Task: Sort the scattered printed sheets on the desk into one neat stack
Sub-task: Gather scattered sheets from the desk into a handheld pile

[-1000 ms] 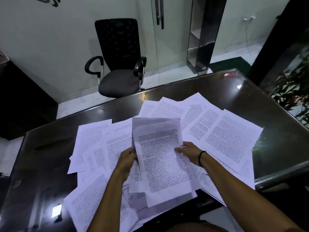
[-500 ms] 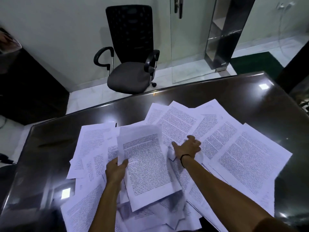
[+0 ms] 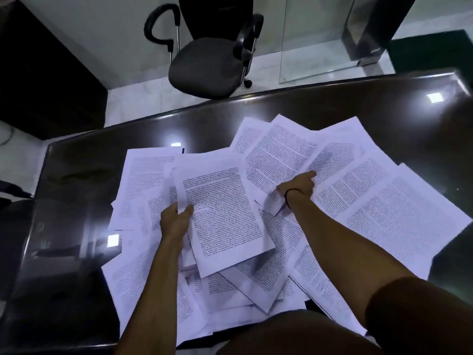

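Note:
Many printed white sheets (image 3: 384, 213) lie scattered and overlapping across the dark glossy desk (image 3: 76, 175). My left hand (image 3: 176, 221) pinches the left edge of a small bundle of printed sheets (image 3: 222, 213), held slightly above the pile in the middle. My right hand (image 3: 298, 188), with a black band on the wrist, grips the lower edge of another printed sheet (image 3: 276, 155) lying to the right of the bundle. More sheets (image 3: 138, 283) spread toward the near edge under my arms.
A black office chair (image 3: 210, 60) stands on the pale floor beyond the desk's far edge. A dark cabinet (image 3: 38, 73) is at the left, a glass door (image 3: 320, 34) at the back. Bare desk surface shows at the left and far right.
My right hand let go of the bundle and reached right and forward onto another sheet. My left hand keeps the bundle, now lower. The camera has tilted further down.

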Available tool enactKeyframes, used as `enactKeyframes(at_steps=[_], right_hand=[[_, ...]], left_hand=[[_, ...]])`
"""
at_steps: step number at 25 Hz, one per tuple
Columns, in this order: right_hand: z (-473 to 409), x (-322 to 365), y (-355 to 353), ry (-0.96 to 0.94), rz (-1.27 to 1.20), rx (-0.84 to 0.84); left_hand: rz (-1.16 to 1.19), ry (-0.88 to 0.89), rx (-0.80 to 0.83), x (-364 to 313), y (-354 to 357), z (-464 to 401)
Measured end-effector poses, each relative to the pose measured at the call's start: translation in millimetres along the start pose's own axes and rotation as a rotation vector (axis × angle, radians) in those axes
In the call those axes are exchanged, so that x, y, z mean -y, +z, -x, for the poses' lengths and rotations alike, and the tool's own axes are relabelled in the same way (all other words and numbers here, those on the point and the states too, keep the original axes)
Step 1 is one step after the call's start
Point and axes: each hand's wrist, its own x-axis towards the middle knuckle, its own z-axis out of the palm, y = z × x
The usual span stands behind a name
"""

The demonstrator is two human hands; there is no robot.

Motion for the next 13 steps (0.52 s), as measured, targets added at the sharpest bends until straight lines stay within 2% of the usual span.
enactKeyframes(at_steps=[2, 6, 7, 10, 13], right_hand=[[0.0, -4.0, -1.6, -0.01, -0.062, 0.003], [8.6, -11.5, -14.0, -0.269, -0.187, -0.046], [8.1, -14.9, -18.4, -0.272, -0.21, -0.025], [11.5, -30.4, -34.9, -0.203, -0.406, 0.247], [23.2, -43.6, -48.3, -0.286, -0.324, 0.515]], left_hand=[[-0.003, 0.017, -0.012, -1.3, -5.7, 4.4], [-0.032, 0.027, -0.084, 3.5, -29.9, 13.2], [-0.051, 0.026, -0.11, 5.9, -35.9, 12.8], [-0.038, 0.026, -0.169, 18.4, -51.9, 20.6], [-0.021, 0.022, -0.214, 25.6, -59.6, 33.1]])
